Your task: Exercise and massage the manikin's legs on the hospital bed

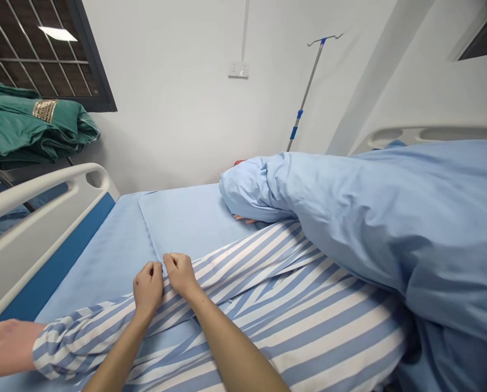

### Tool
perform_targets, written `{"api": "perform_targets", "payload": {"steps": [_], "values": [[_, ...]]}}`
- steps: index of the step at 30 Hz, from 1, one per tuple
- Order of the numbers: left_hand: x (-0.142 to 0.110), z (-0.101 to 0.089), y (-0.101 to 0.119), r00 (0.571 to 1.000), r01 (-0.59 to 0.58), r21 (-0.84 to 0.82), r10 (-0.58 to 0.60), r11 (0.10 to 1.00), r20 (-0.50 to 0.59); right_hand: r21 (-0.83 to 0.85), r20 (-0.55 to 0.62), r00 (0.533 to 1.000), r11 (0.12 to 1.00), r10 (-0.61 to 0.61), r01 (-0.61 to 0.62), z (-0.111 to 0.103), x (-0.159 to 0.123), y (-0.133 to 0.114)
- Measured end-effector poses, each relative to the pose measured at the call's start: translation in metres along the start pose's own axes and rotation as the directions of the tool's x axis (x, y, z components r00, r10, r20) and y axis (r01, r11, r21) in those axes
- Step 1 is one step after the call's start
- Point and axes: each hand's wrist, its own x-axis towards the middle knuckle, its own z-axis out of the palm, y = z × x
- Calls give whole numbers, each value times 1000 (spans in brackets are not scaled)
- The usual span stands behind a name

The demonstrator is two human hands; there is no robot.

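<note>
Striped garment [268,310] apparently continues, hidden, beneath the blue quilt [370,212].

On the far left, folded green cloth [10,128] sits near a barred window [35,71]. The far wall [165,98] carries a socket [238,69], left of a metal pole [308,95].

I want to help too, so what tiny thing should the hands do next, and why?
Perhaps uncurl the left hand and right hand and smooth the striped cloth: both are closed, close together over it, and it looks creased.
</note>
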Motion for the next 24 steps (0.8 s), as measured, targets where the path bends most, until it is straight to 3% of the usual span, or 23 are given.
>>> {"api": "perform_targets", "payload": {"steps": [2,4,6,9,12,19,22,24], "values": [[8,2,18,999,43,-178,-48,983,-20,89,-6,1000,996,30,-30,-1,2,0],[15,10,36,993,69,-411,-103,909,-61,186,3,998,981,62,-61,-3,4,0],[17,21,47,982,62,-539,-147,840,-116,281,10,996,955,93,-92,-6,7,-1],[11,41,46,959,95,-446,-202,890,-198,386,-18,988,913,152,-133,-9,10,-1],[4,51,31,963,107,-293,-173,950,-209,400,-49,983,905,177,-143,-10,10,-1],[3,49,23,982,60,-192,-92,980,-165,352,-38,988,927,151,-128,-8,7,-2],[3,49,25,986,55,-188,-83,981,-143,280,-5,980,941,198,-189,-12,10,-4],[2,48,26,989,51,-198,-77,979,-127,107,11,975,969,222,-222,-18,14,-9]]}}
